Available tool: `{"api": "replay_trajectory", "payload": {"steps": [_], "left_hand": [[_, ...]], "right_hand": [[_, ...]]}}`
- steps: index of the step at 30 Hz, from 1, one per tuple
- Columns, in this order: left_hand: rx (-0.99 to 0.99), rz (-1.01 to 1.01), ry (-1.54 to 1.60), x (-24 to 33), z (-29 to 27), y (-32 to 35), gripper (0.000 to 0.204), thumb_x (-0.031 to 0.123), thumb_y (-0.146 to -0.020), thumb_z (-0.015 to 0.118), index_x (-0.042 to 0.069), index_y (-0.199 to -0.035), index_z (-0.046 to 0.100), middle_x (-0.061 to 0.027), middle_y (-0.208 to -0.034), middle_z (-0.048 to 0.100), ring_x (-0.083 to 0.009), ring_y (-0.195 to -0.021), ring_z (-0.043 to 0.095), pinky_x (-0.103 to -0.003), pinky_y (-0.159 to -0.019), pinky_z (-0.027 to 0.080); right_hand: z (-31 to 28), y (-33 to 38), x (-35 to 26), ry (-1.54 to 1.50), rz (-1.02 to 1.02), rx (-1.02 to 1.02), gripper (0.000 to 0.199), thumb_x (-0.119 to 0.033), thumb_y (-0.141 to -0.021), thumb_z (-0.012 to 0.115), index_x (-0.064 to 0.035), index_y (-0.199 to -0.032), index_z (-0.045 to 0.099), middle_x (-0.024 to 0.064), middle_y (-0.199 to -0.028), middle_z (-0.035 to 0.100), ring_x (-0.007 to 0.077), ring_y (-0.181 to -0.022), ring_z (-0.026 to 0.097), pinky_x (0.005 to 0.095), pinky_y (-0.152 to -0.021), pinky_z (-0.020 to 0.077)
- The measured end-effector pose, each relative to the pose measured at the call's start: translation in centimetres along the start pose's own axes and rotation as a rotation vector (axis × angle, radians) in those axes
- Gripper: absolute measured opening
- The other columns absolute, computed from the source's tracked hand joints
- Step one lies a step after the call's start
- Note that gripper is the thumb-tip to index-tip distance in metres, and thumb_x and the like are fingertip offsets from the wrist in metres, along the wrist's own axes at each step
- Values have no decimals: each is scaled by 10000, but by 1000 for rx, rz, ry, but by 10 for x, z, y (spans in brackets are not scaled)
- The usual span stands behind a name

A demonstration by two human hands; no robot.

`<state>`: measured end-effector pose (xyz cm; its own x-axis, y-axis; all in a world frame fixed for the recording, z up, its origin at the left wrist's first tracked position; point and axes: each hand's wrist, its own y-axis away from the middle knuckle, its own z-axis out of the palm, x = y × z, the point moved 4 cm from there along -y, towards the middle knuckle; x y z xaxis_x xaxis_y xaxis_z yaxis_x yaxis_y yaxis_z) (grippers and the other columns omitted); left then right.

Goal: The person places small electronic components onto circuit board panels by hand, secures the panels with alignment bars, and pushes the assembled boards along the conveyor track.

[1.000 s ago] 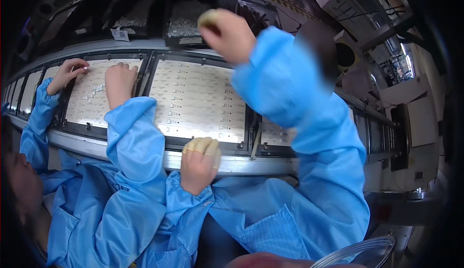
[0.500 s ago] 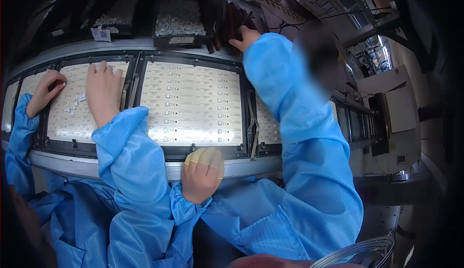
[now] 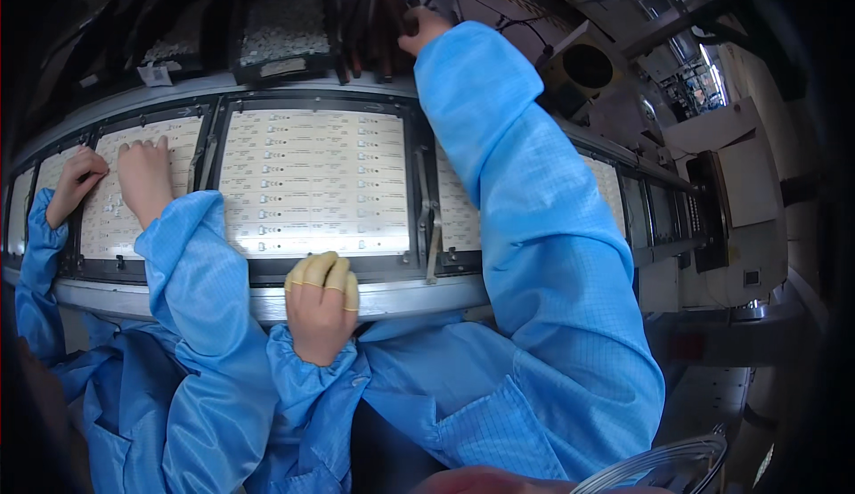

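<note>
Left hand [image 3: 320,305] half-curled, right hand [image 3: 427,31] perhaps touching strips [image 3: 386,35].

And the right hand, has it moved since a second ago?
Yes. The right hand has gone right relative to the white-parts bin: then close to its right side, now farther off, by the dark strips.

Landmark: the middle white panel [image 3: 312,182]. Person's left hand [image 3: 319,316] at its near edge, back uppermost, fingers [image 3: 318,271] loosely curled, pale-yellow covers on them; palm hidden. Left forearm [image 3: 307,383] blue-sleeved, nearer the body than the panel. Right arm [image 3: 534,209] extended along the panel's right side; right hand [image 3: 424,31] beyond its far right corner, fingers bent, grasp unclear.
</note>
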<state>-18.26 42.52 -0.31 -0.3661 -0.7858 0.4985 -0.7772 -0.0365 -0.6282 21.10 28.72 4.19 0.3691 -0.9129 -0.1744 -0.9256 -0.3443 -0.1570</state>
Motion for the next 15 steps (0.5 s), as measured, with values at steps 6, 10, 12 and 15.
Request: {"api": "replay_trajectory", "payload": {"steps": [6, 10, 12, 15], "left_hand": [[7, -305, 406, 38, -7, -34, 235, 5, -775, 608, -10, -1009, 594, -124, -960, 587, -203, -804, 556, -308, -731, 448], [-298, -733, 1171, 97, 45, -103, 337, 153, -852, 605, -24, -1127, 528, -75, -879, 578, -103, -669, 524, -216, -613, 418], [-455, -813, 1282, 120, 79, -138, 341, 242, -896, 558, -26, -1107, 528, -96, -930, 588, -97, -658, 529, -204, -589, 429], [-554, -801, 1383, 156, 142, -167, 314, 283, -919, 527, -13, -1020, 555, -107, -940, 602, -94, -639, 540, -201, -565, 449]], "right_hand": [[-107, 115, 19, -448, -111, 12, 469, -104, -791, 653, -45, -1229, 496, 29, -737, 569, 84, -631, 533, 221, -573, 447], [-163, 247, 57, -717, -201, 8, 492, 7, -815, 587, -44, -1278, 430, -14, -702, 499, 41, -622, 467, 176, -559, 369], [-172, 298, 69, -748, -120, -15, 527, 41, -801, 578, -45, -1292, 407, -19, -704, 491, 36, -627, 461, 167, -569, 365], [-172, 352, 99, -563, -67, -17, 546, 57, -761, 604, -51, -1270, 441, -18, -697, 493, 39, -598, 449, 175, -544, 369]]}}
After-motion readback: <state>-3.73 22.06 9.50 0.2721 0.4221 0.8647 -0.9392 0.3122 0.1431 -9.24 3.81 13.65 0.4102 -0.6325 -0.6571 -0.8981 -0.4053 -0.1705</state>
